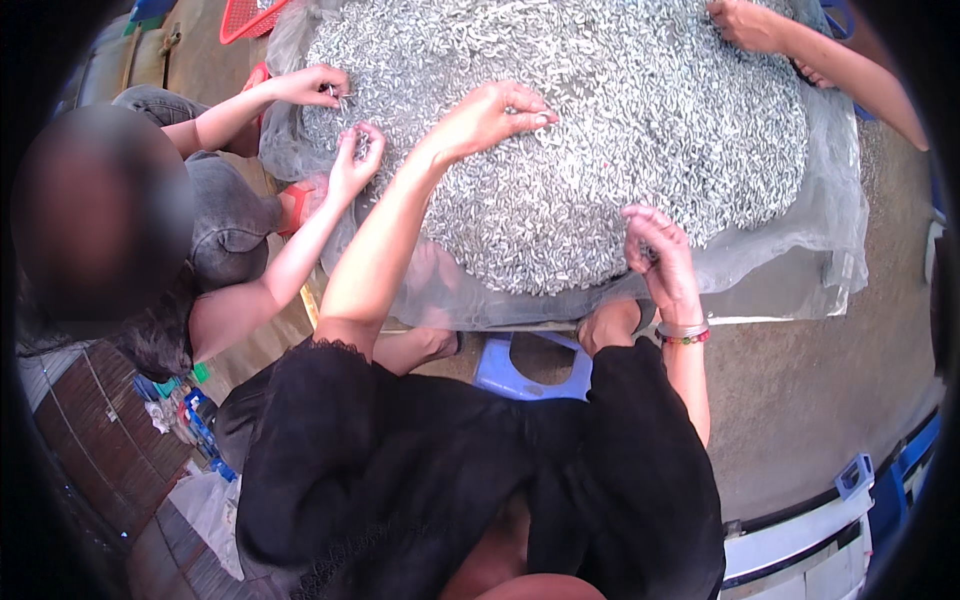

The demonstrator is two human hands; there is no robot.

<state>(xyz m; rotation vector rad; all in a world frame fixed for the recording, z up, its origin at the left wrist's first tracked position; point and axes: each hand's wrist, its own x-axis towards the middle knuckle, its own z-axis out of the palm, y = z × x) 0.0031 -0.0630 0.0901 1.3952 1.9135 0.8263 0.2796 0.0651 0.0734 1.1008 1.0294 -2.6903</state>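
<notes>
A broad layer of small silvery pieces that look like tiny fish covers a pale mesh sheet on a low table. Over the middle of the layer reaches my left hand, its thumb and fingertips drawn together. Whatever they pinch is too small to make out. My right hand hovers by the layer's near right edge, fingers curled toward the thumb. Its grip hides anything small inside. A bracelet and a bangle circle that wrist.
At left sits a co-worker, both hands over the pile's left side. Another person's hand touches the far right. Below the near edge stands a blue plastic stool. A red basket lies at the far left.
</notes>
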